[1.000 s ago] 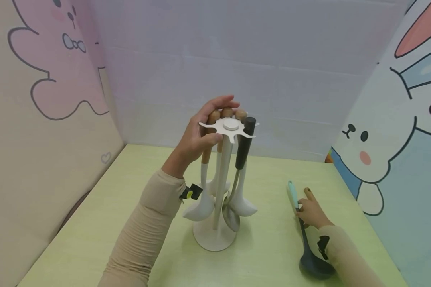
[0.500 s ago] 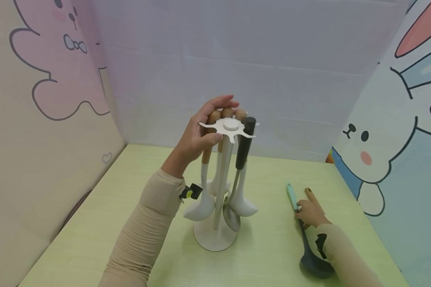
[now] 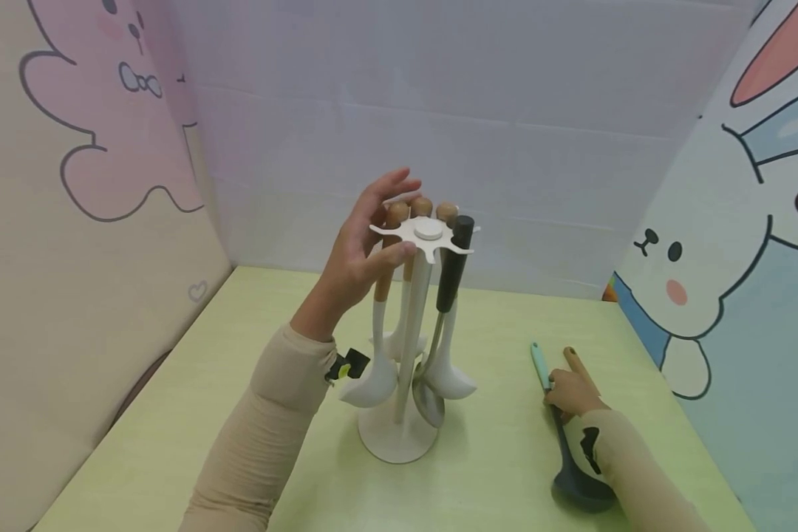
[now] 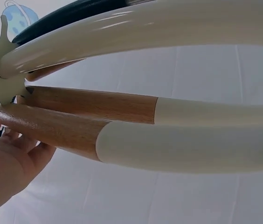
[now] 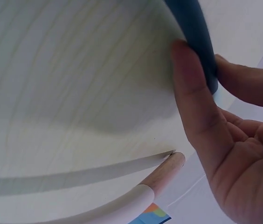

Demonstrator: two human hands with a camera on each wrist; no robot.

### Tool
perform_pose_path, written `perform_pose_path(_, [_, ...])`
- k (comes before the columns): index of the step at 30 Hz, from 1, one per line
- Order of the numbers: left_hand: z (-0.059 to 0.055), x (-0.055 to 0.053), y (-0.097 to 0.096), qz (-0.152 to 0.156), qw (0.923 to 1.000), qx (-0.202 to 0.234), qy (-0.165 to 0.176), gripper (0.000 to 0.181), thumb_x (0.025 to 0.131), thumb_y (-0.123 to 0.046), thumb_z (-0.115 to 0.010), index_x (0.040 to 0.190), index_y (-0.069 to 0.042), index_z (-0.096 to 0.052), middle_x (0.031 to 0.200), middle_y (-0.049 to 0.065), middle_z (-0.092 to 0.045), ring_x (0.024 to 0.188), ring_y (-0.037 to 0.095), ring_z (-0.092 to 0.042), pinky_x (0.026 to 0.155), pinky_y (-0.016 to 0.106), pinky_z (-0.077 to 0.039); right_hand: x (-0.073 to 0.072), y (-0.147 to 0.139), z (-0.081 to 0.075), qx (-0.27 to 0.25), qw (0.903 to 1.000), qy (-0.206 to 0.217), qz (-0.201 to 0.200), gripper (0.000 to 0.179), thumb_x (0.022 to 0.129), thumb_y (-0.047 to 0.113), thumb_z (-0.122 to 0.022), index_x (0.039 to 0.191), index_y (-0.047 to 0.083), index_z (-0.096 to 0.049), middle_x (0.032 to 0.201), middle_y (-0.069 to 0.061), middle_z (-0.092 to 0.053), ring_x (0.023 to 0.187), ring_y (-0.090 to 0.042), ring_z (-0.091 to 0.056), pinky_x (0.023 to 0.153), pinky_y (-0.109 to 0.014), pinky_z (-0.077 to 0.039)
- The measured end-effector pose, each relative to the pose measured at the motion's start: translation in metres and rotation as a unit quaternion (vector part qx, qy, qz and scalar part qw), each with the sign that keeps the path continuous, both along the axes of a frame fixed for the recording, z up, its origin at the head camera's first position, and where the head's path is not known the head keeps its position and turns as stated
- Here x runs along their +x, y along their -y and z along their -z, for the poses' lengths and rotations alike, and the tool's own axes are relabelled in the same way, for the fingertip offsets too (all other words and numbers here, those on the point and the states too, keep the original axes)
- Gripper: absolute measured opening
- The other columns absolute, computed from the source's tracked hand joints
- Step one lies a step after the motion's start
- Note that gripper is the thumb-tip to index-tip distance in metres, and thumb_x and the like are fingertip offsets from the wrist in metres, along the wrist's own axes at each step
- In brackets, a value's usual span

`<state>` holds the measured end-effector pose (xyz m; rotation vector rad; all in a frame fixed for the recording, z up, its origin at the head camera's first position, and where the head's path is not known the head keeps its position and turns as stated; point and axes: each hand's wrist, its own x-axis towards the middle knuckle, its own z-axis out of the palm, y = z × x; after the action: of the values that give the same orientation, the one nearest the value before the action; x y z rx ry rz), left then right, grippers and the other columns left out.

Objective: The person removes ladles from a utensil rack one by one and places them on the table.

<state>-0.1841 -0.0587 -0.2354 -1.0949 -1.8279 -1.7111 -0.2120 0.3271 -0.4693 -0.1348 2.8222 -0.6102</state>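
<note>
A white rotating utensil rack (image 3: 399, 443) stands mid-table, hung with white ladles (image 3: 374, 383) on wooden handles and a metal spoon (image 3: 428, 405) with a black handle (image 3: 451, 275). My left hand (image 3: 354, 262) is at its top: the thumb touches the hook ring, and the fingers are spread loosely beside the wooden handles (image 4: 52, 126). On the right, a dark ladle (image 3: 580, 489) with a mint handle end lies on the table. My right hand (image 3: 574, 393) pinches its handle (image 5: 197, 37) between thumb and finger.
Beside the dark ladle lies another utensil with a wooden handle (image 3: 574, 362) and white shaft; its head is hidden by my right arm. The pale yellow table (image 3: 273, 310) is walled in at the back and both sides by printed panels.
My left hand has shifted slightly left, its fingers drawing away from the wooden handle tops. My right hand and the dark ladle have moved slightly left.
</note>
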Motion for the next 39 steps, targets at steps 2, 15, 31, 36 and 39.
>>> perform_pose_path(2, [0.0,0.004,-0.001,-0.018,0.9998,0.003,-0.007,0.083,0.08,-0.035,-0.058,0.148,0.005,-0.032,0.145,0.019,-0.046,0.123,0.026,-0.051,0.089,0.038,-0.044,0.0,-0.001,0.001,-0.009,0.9999,0.008,0.006,0.036,0.083,-0.003,-0.065,0.11,-0.022,-0.052,0.119,-0.043,-0.054,0.075,-0.036,-0.07,0.054,-0.032,-0.055])
perform_pose_path(15, [0.006,0.023,-0.014,-0.142,0.9871,0.009,-0.074,0.086,0.077,-0.04,-0.071,0.143,0.006,-0.041,0.142,0.018,-0.049,0.121,0.025,-0.05,0.086,0.037,-0.047,0.002,-0.004,-0.003,-0.037,0.9977,0.033,0.045,0.05,0.084,-0.001,-0.067,0.123,-0.023,-0.046,0.155,-0.039,0.007,0.067,-0.034,-0.068,0.049,-0.035,-0.056])
perform_pose_path(31, [0.012,0.019,-0.023,-0.174,0.9814,0.034,-0.074,0.09,0.073,-0.037,-0.076,0.143,0.007,-0.04,0.125,0.021,-0.053,0.105,0.023,-0.052,0.081,0.034,-0.046,0.007,0.035,-0.104,-0.179,0.9569,-0.228,0.023,0.057,0.101,0.025,-0.058,0.145,-0.007,-0.039,0.126,-0.029,-0.055,0.115,-0.044,-0.055,0.092,-0.054,-0.048])
perform_pose_path(36, [0.014,0.019,-0.024,-0.167,0.9827,0.041,-0.068,0.09,0.074,-0.039,-0.074,0.143,0.008,-0.039,0.13,0.02,-0.054,0.104,0.022,-0.052,0.08,0.033,-0.045,0.027,0.083,-0.142,-0.395,0.8679,-0.3,-0.014,0.041,0.1,0.009,-0.059,0.138,0.0,-0.05,0.122,-0.009,-0.062,0.109,-0.015,-0.061,0.091,-0.023,-0.049])
perform_pose_path(39, [0.013,0.02,-0.025,-0.166,0.9831,0.036,-0.068,0.089,0.075,-0.041,-0.072,0.143,0.008,-0.039,0.129,0.02,-0.054,0.105,0.022,-0.052,0.081,0.033,-0.045,0.041,0.11,-0.16,-0.5,0.8013,-0.316,-0.092,0.039,0.096,-0.007,-0.058,0.134,0.002,-0.054,0.116,-0.004,-0.064,0.103,-0.011,-0.064,0.088,-0.021,-0.052])
